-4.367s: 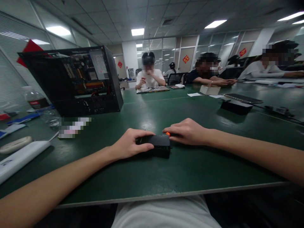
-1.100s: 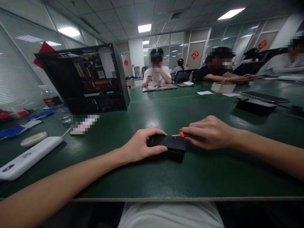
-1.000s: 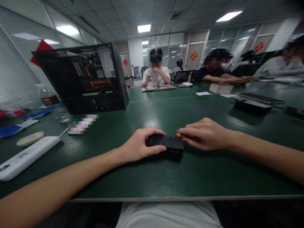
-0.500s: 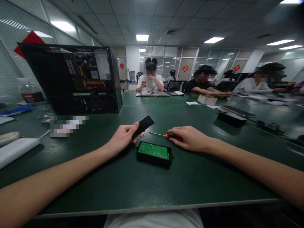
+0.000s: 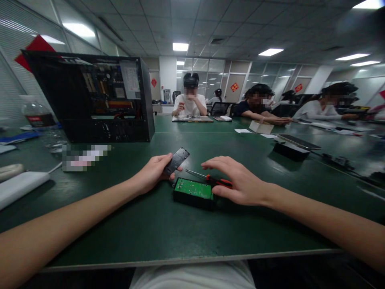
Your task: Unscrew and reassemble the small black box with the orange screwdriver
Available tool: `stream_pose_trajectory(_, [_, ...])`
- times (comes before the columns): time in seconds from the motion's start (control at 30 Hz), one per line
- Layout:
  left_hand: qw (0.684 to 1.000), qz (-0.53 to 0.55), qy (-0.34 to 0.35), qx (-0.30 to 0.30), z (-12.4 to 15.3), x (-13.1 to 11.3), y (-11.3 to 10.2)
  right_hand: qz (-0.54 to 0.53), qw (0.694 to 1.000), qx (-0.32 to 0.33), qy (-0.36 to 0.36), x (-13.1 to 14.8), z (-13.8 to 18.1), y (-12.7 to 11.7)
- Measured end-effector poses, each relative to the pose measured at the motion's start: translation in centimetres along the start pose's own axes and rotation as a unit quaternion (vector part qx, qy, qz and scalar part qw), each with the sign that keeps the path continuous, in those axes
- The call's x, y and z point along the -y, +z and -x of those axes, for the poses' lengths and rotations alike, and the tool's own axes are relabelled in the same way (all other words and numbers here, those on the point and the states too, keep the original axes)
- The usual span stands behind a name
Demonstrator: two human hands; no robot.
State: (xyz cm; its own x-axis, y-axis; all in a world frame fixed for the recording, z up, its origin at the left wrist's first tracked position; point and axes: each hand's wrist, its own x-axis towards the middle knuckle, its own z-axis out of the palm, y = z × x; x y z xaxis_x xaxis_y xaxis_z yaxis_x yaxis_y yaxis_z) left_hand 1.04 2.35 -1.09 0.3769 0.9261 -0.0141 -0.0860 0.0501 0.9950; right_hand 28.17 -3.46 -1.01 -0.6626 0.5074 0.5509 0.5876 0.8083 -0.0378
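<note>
Between the thumb and fingers of my left hand [image 5: 156, 171] is a flat black plastic cover [image 5: 178, 159], tilted so that its lighter, glossier face shows. Just below it on the table lies a black plastic case [image 5: 192, 199] with a green circuit board [image 5: 194, 188] inside, its top uncovered. My right hand [image 5: 236, 180] is open over the case's right end, thumb and fingers spread apart. Beneath that hand a screwdriver [image 5: 212, 179] with a red and black handle rests on the table, its thin shaft pointing left. Part of the handle and the case's right end are hidden by the hand.
An open computer case [image 5: 90, 98] stands at the back left, with a plastic bottle [image 5: 39, 116] beside it. A small cardboard box [image 5: 261, 127] and a black box [image 5: 290, 151] are to the right. Across the green table [image 5: 120, 241] sit several people.
My right hand has let go of the screwdriver, opened, and come nearer to the case. In my left hand the cover has turned, so its other face now shows.
</note>
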Motion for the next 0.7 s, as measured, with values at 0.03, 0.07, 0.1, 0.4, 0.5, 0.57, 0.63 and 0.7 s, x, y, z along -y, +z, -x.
stream_pose_trajectory(0.03, [1.0,0.006,-0.005,0.0,0.1,0.0,0.1,-0.015,1.0,0.005,-0.004,0.7,-0.2,0.3])
stream_pose_trajectory(0.07, [1.0,0.009,-0.006,0.001,0.1,-0.1,0.2,-0.023,1.0,0.016,0.0,1.4,-0.3,0.7])
stream_pose_trajectory(0.1, [1.0,0.01,-0.003,0.003,0.2,-0.1,0.2,-0.025,0.999,0.033,0.008,2.1,-0.5,1.0])
stream_pose_trajectory(0.4, [0.998,-0.038,0.02,0.045,0.6,-0.1,0.3,-0.053,0.993,0.103,0.013,3.8,-0.5,1.3])
stream_pose_trajectory(0.5, [0.998,-0.04,0.019,0.052,0.8,-0.2,0.6,-0.057,0.993,0.105,0.009,3.8,-0.3,1.2])
stream_pose_trajectory(0.57, [0.998,-0.037,0.018,0.049,1.0,-0.2,0.9,-0.06,0.993,0.105,0.005,3.9,-0.3,1.1])
stream_pose_trajectory(0.63, [0.998,-0.032,0.018,0.042,1.2,-0.1,1.1,-0.063,0.993,0.101,-0.006,4.1,-0.4,0.8])
stream_pose_trajectory(0.7, [0.999,-0.026,0.019,0.034,1.2,0.1,1.2,-0.059,0.994,0.086,-0.018,4.3,-0.5,0.1])
